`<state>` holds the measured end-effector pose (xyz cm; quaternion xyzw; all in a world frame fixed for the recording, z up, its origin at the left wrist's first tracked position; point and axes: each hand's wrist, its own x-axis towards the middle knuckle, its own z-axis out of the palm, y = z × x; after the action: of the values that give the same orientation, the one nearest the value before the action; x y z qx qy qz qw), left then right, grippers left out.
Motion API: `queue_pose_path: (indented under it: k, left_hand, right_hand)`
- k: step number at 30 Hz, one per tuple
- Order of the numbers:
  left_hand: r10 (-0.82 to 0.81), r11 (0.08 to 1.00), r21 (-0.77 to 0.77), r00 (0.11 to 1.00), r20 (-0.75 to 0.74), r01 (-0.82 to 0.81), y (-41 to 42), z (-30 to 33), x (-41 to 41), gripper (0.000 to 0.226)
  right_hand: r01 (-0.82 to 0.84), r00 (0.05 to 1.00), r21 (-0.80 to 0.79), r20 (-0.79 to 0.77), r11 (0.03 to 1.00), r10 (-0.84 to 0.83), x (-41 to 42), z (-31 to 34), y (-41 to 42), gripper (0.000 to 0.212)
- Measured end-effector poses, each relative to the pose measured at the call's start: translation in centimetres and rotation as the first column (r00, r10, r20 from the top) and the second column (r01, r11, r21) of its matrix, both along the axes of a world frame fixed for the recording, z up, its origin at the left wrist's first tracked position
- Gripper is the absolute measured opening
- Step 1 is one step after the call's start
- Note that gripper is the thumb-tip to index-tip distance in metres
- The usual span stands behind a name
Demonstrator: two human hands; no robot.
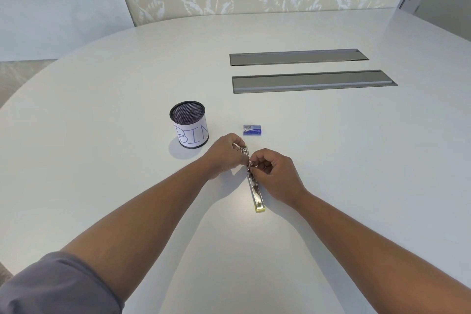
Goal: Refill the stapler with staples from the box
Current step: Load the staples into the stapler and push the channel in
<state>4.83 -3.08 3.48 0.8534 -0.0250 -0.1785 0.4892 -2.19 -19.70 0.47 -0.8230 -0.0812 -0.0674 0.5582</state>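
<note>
At the near middle of the white worktop (pixel 102 135) lies the stapler (pixel 254 187), swung open flat, its yellow end toward the person. Left hand (pixel 225 155) pinches the far end, its grip narrow on the metal; right hand (pixel 276 173) closes its fingertips at the hinge, though whether it holds staples I cannot tell. A blue staple box (pixel 252 130) sits shut at twelve o'clock from the stapler, just beyond the hands. A mesh cup (pixel 188 123) labelled BIN stands at ten o'clock. One risk: a staple strip is brittle and could snap or scatter if pushed in crooked. Another: the spring-loaded pusher may jump back and nip a fingertip.
</note>
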Motion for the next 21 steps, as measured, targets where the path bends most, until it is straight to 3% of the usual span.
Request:
queue_pose_path:
  k: [8, 14, 21]
  left_hand:
    - [0.03, 0.999, -0.023, 0.999, 0.025, -0.029, 0.01, -0.23, -0.11, 0.028]
    - [-0.026, 0.998, -0.052, 1.0, -0.011, 0.026, 0.22, 0.15, -0.32, 0.045]
    - [0.018, 0.999, -0.033, 1.0, 0.007, -0.017, -0.1, -0.07, -0.34, 0.037]
  right_hand:
    - [0.004, 1.0, -0.007, 0.006, 1.0, -0.004, 0.11, -0.15, 0.03, 0.026]
    - [0.004, 1.0, -0.014, 0.015, 1.0, -0.004, 0.13, -0.06, 0.02, 0.022]
    - [0.006, 1.0, -0.017, 0.013, 1.0, -0.006, 0.09, -0.1, -0.01, 0.022]
